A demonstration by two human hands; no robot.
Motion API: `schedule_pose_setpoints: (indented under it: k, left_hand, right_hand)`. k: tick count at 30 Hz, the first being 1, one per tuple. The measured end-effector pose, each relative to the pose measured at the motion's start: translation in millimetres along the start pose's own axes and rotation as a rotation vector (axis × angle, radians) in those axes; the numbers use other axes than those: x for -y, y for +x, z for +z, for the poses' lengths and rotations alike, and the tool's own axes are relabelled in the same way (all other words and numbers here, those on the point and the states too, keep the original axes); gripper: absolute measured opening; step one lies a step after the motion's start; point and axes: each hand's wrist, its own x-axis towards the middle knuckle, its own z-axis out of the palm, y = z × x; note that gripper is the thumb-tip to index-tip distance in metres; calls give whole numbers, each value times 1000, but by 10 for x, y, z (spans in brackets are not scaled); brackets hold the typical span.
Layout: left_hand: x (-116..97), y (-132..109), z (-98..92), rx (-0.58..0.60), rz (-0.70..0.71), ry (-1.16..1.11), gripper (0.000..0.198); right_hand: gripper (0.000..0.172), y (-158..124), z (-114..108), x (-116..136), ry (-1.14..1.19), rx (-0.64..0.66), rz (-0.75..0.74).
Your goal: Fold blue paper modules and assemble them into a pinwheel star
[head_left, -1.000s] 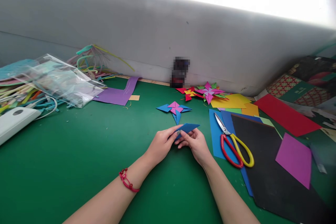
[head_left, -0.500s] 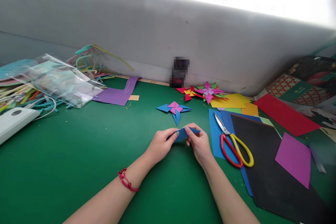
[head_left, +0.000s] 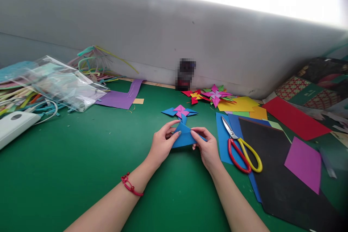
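Both hands hold one folded piece of blue paper [head_left: 184,137] just above the green table [head_left: 81,159]. My left hand [head_left: 162,143] pinches its left edge between thumb and fingers; a red cord bracelet sits on that wrist. My right hand [head_left: 206,146] pinches the right edge. The paper now shows as a raised triangle between the hands. A finished blue and pink paper pinwheel [head_left: 180,111] lies just beyond it.
Red-and-yellow-handled scissors [head_left: 240,145] lie on blue paper sheets [head_left: 223,141] to the right, beside black [head_left: 282,185], purple [head_left: 303,163], red [head_left: 295,117] and yellow [head_left: 239,104] sheets. More pinwheels [head_left: 214,96] sit by the wall. A clear plastic bag [head_left: 58,81] and coloured strips are at left.
The blue paper went from a flat, narrow shape held low to an opened-up triangle. Both hands shifted slightly apart and up along its edges.
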Motion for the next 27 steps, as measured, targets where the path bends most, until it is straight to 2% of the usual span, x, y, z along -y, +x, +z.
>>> schedule_pose_setpoints:
  k: [6,11,14,18,20,23,24,27]
  left_hand:
    - [-5,-1,-13,-32,69,148,34]
    - [-35,-37,-14,-80,322,524,33]
    - [-62,-109,-4,48,473,743,33]
    - [-108,-207,2,227,567,913,30]
    - [-130,-245,-12,300,570,973,28]
    - [-132,-303,-61,399,559,1021,26]
    - [-122,-325,-84,412,551,1014,25]
    - [-76,-385,-156,382,513,965,23]
  right_hand:
    - [18,-15,2,-10,-123,37,-62]
    - [20,-10,-12,-40,-130,-48,-93]
    - [22,-9,-27,-82,-107,-76,-92]
    - [24,-24,-64,-93,-211,24,-107]
    - [22,-49,-93,-28,-391,66,-196]
    - [16,-128,-141,151,-755,63,-445]
    - [14,-167,-158,210,-849,107,-510]
    - [13,-287,-218,283,-999,459,-620]
